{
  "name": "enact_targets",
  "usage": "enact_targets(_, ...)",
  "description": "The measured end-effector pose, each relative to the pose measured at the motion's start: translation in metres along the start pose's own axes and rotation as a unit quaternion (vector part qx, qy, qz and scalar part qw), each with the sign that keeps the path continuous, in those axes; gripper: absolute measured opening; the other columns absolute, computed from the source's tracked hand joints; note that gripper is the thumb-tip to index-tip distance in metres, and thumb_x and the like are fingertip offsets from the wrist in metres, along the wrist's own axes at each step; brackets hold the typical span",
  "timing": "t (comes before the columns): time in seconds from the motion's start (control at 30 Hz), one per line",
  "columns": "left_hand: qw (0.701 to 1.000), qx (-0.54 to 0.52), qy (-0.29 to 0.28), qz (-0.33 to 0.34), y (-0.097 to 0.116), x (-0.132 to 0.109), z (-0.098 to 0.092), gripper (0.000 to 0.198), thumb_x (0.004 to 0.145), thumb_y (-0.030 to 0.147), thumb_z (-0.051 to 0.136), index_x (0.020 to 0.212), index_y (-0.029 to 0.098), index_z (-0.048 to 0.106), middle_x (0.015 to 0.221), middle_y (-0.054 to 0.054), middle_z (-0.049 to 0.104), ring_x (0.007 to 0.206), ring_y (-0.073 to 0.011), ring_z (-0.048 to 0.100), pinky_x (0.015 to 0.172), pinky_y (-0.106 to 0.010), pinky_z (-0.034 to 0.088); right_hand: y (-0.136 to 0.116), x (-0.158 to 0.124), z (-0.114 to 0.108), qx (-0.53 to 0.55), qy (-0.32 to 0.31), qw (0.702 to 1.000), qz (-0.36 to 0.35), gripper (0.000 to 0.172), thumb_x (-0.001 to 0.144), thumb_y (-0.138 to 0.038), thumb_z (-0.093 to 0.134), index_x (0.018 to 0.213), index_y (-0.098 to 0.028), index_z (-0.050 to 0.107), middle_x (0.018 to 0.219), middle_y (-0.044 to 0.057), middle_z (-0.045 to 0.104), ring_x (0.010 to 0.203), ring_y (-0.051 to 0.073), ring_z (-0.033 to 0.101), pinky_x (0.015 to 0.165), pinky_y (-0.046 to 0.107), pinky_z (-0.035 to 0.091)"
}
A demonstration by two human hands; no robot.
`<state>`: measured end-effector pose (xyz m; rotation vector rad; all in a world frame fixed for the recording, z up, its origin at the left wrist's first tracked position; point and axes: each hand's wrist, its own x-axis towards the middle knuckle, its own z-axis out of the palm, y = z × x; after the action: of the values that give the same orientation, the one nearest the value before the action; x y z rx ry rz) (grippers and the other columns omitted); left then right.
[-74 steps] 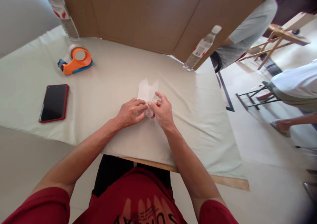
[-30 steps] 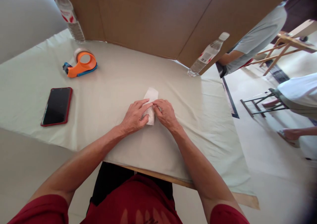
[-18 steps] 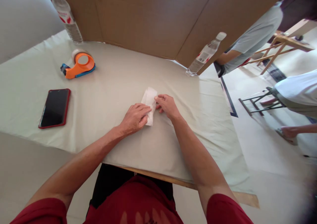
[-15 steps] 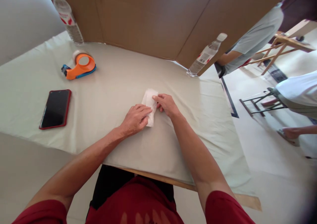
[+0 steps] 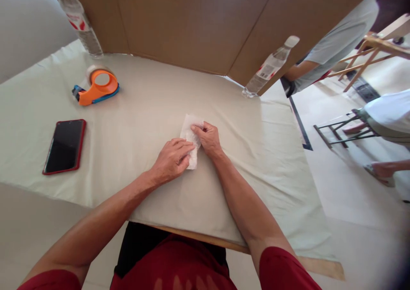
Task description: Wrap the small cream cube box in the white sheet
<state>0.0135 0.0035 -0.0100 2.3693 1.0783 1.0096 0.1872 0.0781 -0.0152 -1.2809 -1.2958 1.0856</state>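
Resting on a white tissue (image 5: 188,130), the left hand (image 5: 173,159) lay with its fingers stretched side by side across the lower part and its thumb apart from them, nearer the body; it was not closed around anything. The right hand (image 5: 209,140) pinched the upper right edge, its thumb pressed on top of the tissue and its other fingers curled out of sight behind that edge. The tissue, a narrow crinkled strip, lay between the two hands, its far end reaching beyond the fingertips and its near end showing below the left hand's fingers. Under both hands spread a pale cloth (image 5: 141,98), creased most to the right of the right hand.

Well to the left of the left hand lay a phone (image 5: 65,146) in a red case, screen dark and facing up. Beyond the phone, farther out from the left hand, was an orange and blue tape dispenser (image 5: 94,92) carrying a roll of tape (image 5: 92,71). Past the hands rose a brown cardboard panel (image 5: 188,25). One water bottle (image 5: 78,23) stood beyond the dispenser, at the far left of the hands; another bottle (image 5: 268,70) stood ahead and to the right of the right hand, near the panel. Farther right of that hand, off the cloth, were a person in gray (image 5: 339,33) and a person in a white top (image 5: 390,110).
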Motion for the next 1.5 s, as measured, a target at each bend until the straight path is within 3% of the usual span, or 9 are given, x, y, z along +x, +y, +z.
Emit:
enact_targets(0.27, 1.0, 0.022, 0.015, 0.013, 0.005, -0.002, -0.001, 0.035, 0.089, 0.013, 0.052, 0.118, 0.018, 0.071, 0.13, -0.011, 0.07, 0.121, -0.0286, 0.058, 0.104, -0.048, 0.051, 0.004, 0.001, 0.012, -0.006, 0.046, 0.999, 0.015, 0.026, 0.076, -0.047, 0.06, 0.074, -0.021, 0.055, 0.067, -0.003, 0.047, 0.064, 0.012, 0.042, 0.058, 0.025, 0.039)
enact_targets(0.43, 0.998, 0.067, 0.007, 0.0, 0.01, -0.002, -0.004, 0.033, 0.088, 0.015, 0.054, 0.116, 0.021, 0.072, 0.127, -0.008, 0.072, 0.111, -0.0291, 0.058, 0.098, -0.047, 0.052, 0.004, 0.013, 0.01, -0.117, 0.027, 0.993, 0.005, 0.026, 0.076, -0.042, 0.06, 0.065, -0.022, 0.048, 0.063, -0.004, 0.043, 0.062, 0.011, 0.036, 0.055, 0.025, 0.032)
enact_targets(0.6, 0.996, 0.09, 0.01, -0.002, 0.013, -0.002, -0.006, 0.032, 0.088, 0.015, 0.055, 0.114, 0.021, 0.073, 0.125, -0.008, 0.072, 0.102, -0.0275, 0.059, 0.091, -0.045, 0.053, 0.004, 0.024, 0.01, -0.159, 0.005, 0.987, 0.019, 0.031, 0.074, -0.043, 0.063, 0.061, -0.022, 0.045, 0.06, -0.004, 0.04, 0.061, 0.011, 0.035, 0.053, 0.025, 0.029)
enact_targets(0.83, 0.997, 0.077, 0.013, 0.009, 0.01, 0.0, -0.007, 0.032, 0.088, 0.015, 0.054, 0.115, 0.018, 0.072, 0.12, -0.009, 0.075, 0.096, -0.0249, 0.061, 0.085, -0.04, 0.054, -0.007, 0.019, 0.01, -0.021, -0.038, 0.995, 0.092, 0.023, 0.073, -0.038, 0.069, 0.067, -0.018, 0.057, 0.061, -0.004, 0.05, 0.059, 0.01, 0.042, 0.055, 0.024, 0.036)
enact_targets(0.93, 0.998, 0.057, 0.007, 0.002, 0.006, 0.0, -0.007, 0.033, 0.088, 0.017, 0.053, 0.116, 0.018, 0.071, 0.118, -0.009, 0.075, 0.096, -0.025, 0.062, 0.085, -0.04, 0.054, -0.015, 0.017, 0.007, 0.033, -0.078, 0.988, 0.126, 0.018, 0.07, -0.032, 0.073, 0.072, -0.017, 0.064, 0.064, -0.003, 0.06, 0.06, 0.011, 0.05, 0.058, 0.024, 0.041)
enact_targets(1.03, 0.999, 0.039, -0.002, -0.009, 0.003, 0.0, -0.006, 0.033, 0.088, 0.017, 0.053, 0.116, 0.019, 0.071, 0.119, -0.009, 0.074, 0.097, -0.0248, 0.062, 0.087, -0.04, 0.053, -0.026, 0.012, 0.004, 0.094, -0.119, 0.976, 0.157, 0.023, 0.067, -0.033, 0.08, 0.079, -0.016, 0.071, 0.073, 0.001, 0.071, 0.068, 0.014, 0.061, 0.066, 0.026, 0.05)
enact_targets(1.27, 0.999, 0.021, 0.017, -0.034, 0.003, -0.001, -0.005, 0.03, 0.086, 0.017, 0.055, 0.112, 0.019, 0.069, 0.117, -0.011, 0.067, 0.1, -0.0233, 0.062, 0.087, -0.037, 0.052, -0.038, -0.014, 0.006, 0.182, -0.119, 0.97, 0.112, 0.035, 0.064, -0.045, 0.086, 0.084, -0.019, 0.075, 0.086, 0.002, 0.076, 0.081, 0.016, 0.068, 0.082, 0.03, 0.053)
enact_targets(1.5, 0.983, -0.006, 0.078, -0.164, 0.001, 0.0, -0.005, 0.028, 0.074, 0.027, 0.069, 0.096, 0.02, 0.053, 0.102, -0.007, 0.058, 0.093, -0.0216, 0.06, 0.085, -0.038, 0.053, -0.039, -0.035, 0.007, 0.166, -0.118, 0.978, 0.048, 0.041, 0.066, -0.056, 0.086, 0.08, -0.019, 0.076, 0.078, 0.0, 0.073, 0.077, 0.016, 0.066, 0.079, 0.029, 0.052)
